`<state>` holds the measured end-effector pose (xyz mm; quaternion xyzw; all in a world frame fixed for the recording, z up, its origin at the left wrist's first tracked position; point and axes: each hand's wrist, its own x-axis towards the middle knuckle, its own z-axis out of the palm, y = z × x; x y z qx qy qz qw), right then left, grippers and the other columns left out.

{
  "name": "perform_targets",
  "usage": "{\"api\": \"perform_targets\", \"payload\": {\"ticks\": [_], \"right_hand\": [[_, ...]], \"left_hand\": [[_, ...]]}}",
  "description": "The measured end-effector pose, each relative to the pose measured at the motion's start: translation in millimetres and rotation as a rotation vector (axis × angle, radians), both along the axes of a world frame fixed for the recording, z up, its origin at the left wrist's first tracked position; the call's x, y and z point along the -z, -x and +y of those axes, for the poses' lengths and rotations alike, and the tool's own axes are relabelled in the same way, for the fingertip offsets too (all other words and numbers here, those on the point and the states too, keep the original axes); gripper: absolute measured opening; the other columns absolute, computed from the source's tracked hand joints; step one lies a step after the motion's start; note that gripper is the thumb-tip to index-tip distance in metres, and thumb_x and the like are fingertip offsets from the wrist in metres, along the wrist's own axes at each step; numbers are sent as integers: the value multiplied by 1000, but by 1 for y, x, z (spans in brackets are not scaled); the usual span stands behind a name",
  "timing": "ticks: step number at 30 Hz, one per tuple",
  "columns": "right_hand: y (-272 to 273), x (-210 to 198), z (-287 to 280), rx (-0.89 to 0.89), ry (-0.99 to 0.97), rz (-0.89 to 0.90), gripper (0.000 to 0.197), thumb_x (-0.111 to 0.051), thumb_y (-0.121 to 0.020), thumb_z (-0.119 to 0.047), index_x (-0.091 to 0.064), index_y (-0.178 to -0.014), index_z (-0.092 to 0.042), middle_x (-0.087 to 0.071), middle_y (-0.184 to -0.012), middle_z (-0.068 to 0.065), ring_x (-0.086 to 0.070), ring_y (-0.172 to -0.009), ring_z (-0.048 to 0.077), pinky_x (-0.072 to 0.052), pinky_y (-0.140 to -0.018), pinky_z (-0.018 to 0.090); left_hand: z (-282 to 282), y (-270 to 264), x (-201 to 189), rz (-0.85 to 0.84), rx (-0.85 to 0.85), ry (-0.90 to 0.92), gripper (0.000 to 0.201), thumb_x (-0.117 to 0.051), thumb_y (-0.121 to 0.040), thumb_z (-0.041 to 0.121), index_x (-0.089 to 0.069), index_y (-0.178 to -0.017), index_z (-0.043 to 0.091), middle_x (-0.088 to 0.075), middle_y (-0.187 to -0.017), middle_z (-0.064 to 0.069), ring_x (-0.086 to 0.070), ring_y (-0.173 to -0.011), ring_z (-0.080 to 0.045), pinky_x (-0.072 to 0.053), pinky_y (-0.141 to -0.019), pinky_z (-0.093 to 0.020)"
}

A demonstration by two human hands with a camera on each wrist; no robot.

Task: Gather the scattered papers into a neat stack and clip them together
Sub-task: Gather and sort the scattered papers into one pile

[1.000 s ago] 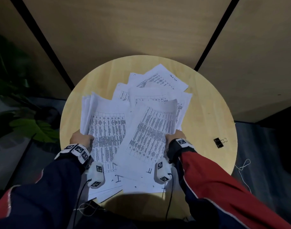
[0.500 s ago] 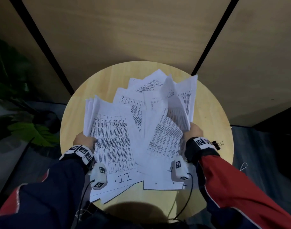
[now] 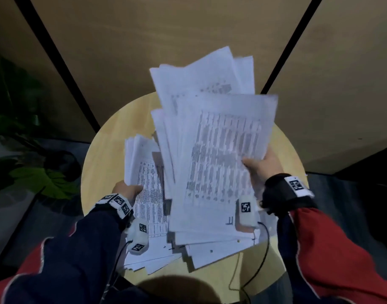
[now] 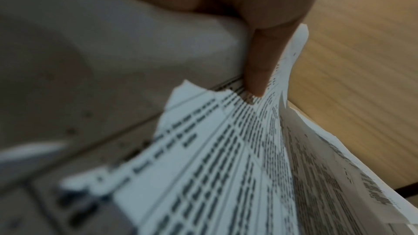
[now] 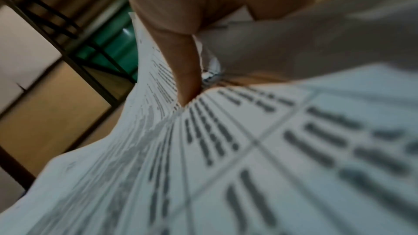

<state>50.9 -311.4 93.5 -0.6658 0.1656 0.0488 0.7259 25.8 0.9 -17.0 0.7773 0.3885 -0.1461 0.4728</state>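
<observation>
Printed white papers are split into two fanned bundles above a round wooden table. My right hand grips the right edge of the larger bundle, raised and tilted up, with the thumb on its printed face. My left hand pinches the left edge of the smaller bundle, lying lower at the left, with the thumb on top of its sheets. The binder clip is hidden in the head view.
The table stands against beige wall panels divided by black strips. A green leafy plant sits on the floor at the left. Cables hang from the wrist cameras near the table's front edge.
My right hand has swept the scattered sheets together and lifted them off the table, tilting them upward. The left hand keeps its bundle at the left. The binder clip has gone out of sight.
</observation>
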Motion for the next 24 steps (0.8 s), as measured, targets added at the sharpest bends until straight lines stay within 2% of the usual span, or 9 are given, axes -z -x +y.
{"api": "perform_targets", "payload": {"ticks": [3,6,8,10,13,15,19,22,24], "right_hand": [[9,37,24,-67,151,200,50,-60,-82,10,-49,-127,-7,-61,-119,10,-59,-102,25,-42,-91,39],[15,84,45,-182,298,464,67,-68,-81,-4,-33,-139,-6,-46,-137,22,-54,-113,34,-43,-98,41],[17,106,55,-363,532,601,74,-63,-87,-16,-18,-145,-6,-41,-140,22,-49,-120,34,-42,-93,34],[17,118,63,-414,690,609,66,-54,-92,-18,-17,-145,-6,-48,-128,20,-54,-111,32,-44,-86,32],[17,127,74,-316,766,519,50,-42,-96,-13,-24,-142,-5,-50,-132,21,-56,-112,33,-45,-84,33],[19,134,85,-442,854,500,50,-42,-96,-17,-26,-142,-9,-44,-137,20,-50,-119,34,-43,-94,35],[17,135,92,-603,984,448,49,-48,-91,-32,-36,-137,-21,-41,-128,16,-43,-117,33,-39,-93,34],[15,133,79,-545,934,381,68,-61,-81,-38,-31,-141,-27,-33,-136,13,-36,-125,33,-38,-99,41],[10,127,71,-379,690,355,85,-72,-75,-30,-23,-145,-25,-27,-148,11,-31,-135,31,-34,-105,43]], "left_hand": [[1,-1,-2,-54,-2,57,44,-59,-86,22,-53,-118,-7,-63,-88,-18,-54,-67,-25,-37,-58,-25],[4,-6,2,-43,-59,216,61,-42,-91,51,-54,-122,0,-56,-126,-21,-56,-100,-32,-38,-80,-32],[7,-7,10,-35,-169,339,95,-40,-69,82,-48,-133,12,-47,-140,-9,-46,-124,-30,-35,-104,-38],[12,-8,24,-75,-250,435,120,-42,-43,95,-36,-141,27,-36,-149,1,-28,-140,-27,-19,-116,-43],[15,-3,38,-60,-165,491,105,-67,-57,72,-37,-140,17,-41,-145,-3,-36,-136,-27,-26,-112,-45],[15,-3,43,-65,-109,406,95,-86,-47,46,-51,-128,9,-57,-129,-10,-52,-123,-29,-37,-106,-44],[11,-2,36,-15,-43,123,54,-78,-66,6,-55,-114,-3,-64,-111,-20,-59,-107,-39,-46,-96,-49],[12,-4,32,-85,-36,158,42,-69,-73,-5,-57,-113,-3,-64,-107,-20,-60,-104,-39,-45,-96,-48],[15,-7,23,-182,-20,261,47,-70,-69,-5,-58,-114,1,-63,-105,-14,-58,-107,-37,-42,-99,-47]]}}
